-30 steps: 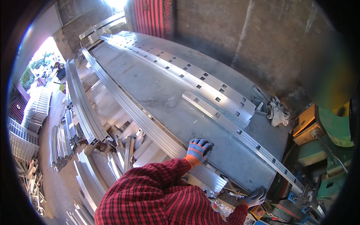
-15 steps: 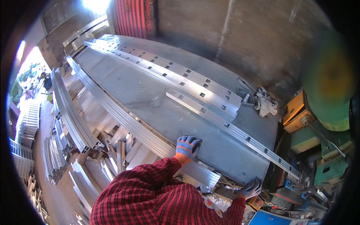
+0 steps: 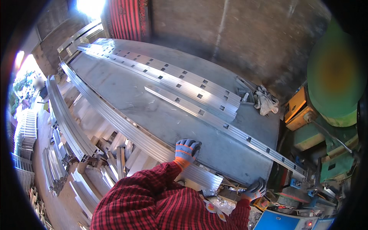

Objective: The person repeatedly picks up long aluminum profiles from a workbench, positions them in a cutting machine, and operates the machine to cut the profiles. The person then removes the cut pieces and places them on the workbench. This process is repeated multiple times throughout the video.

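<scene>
Both my hands wear grey-blue gloves with orange cuffs. My left hand point(image 3: 187, 152) rests at the near edge of a large grey metal-topped table point(image 3: 130, 103), fingers lying on it and nothing seen in them. Nearest the table's right front corner lies my right hand point(image 3: 254, 190), fingers spread on the edge. Across the table in front of both hands runs a long aluminium bar point(image 3: 220, 122) with square holes, its right end in the machine at the right. Neither hand touches it. Behind it lie several similar punched bars point(image 3: 180, 82), side by side.
A stack of long aluminium bars point(image 3: 126, 130) runs along the table's near side. More bars point(image 3: 69, 119) lie lower left. A white rag point(image 3: 266, 101) sits at the table's far right. The green machine point(image 3: 339, 165) stands right, a blue box point(image 3: 278, 221) near it.
The single punched bar has slid leftward along the table, out from the machine. My hands have stayed nearly in place. The whole view has shifted slightly.
</scene>
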### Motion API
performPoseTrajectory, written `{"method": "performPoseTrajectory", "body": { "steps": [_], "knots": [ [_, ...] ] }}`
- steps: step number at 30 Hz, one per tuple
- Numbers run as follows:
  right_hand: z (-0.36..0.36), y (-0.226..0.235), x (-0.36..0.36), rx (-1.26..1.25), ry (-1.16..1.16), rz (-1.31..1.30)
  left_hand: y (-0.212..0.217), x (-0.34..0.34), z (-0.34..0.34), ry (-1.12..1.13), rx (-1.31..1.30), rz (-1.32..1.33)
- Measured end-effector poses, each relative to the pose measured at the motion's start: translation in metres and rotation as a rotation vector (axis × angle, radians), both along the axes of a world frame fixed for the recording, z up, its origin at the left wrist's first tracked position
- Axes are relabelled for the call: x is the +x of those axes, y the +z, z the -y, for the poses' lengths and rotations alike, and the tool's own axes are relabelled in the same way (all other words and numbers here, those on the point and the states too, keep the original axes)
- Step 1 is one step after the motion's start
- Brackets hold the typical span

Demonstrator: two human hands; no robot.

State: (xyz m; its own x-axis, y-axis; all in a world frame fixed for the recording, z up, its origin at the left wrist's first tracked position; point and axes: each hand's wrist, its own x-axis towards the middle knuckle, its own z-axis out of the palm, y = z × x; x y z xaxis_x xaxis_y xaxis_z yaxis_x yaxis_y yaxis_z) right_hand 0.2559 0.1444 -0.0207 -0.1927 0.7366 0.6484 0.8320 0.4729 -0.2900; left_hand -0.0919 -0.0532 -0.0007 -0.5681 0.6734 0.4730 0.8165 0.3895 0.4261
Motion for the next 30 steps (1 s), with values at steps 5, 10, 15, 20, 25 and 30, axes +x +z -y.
{"method": "performPoseTrajectory", "body": {
  "steps": [5, 10, 15, 20, 25, 30],
  "knots": [
    [0.006, 0.009, -0.001, -0.007, 0.025, -0.005, 0.004, 0.001, 0.0, 0.027, -0.021, -0.014],
    [0.001, -0.007, 0.005, -0.022, -0.089, 0.07, -0.007, -0.002, 0.001, 0.009, -0.039, -0.002],
    [-0.003, -0.011, 0.008, 0.019, -0.058, 0.107, -0.009, -0.001, 0.002, 0.026, -0.044, 0.007],
    [-0.008, -0.015, 0.013, 0.0, -0.046, 0.118, 0.001, 0.001, 0.002, 0.015, -0.029, 0.007],
    [-0.007, -0.018, 0.012, 0.006, -0.028, 0.034, 0.007, 0.001, 0.003, 0.005, -0.056, 0.016],
    [0.001, -0.004, 0.004, 0.007, 0.011, 0.037, 0.007, 0.001, 0.005, 0.025, -0.105, 0.046]
  ]
}}
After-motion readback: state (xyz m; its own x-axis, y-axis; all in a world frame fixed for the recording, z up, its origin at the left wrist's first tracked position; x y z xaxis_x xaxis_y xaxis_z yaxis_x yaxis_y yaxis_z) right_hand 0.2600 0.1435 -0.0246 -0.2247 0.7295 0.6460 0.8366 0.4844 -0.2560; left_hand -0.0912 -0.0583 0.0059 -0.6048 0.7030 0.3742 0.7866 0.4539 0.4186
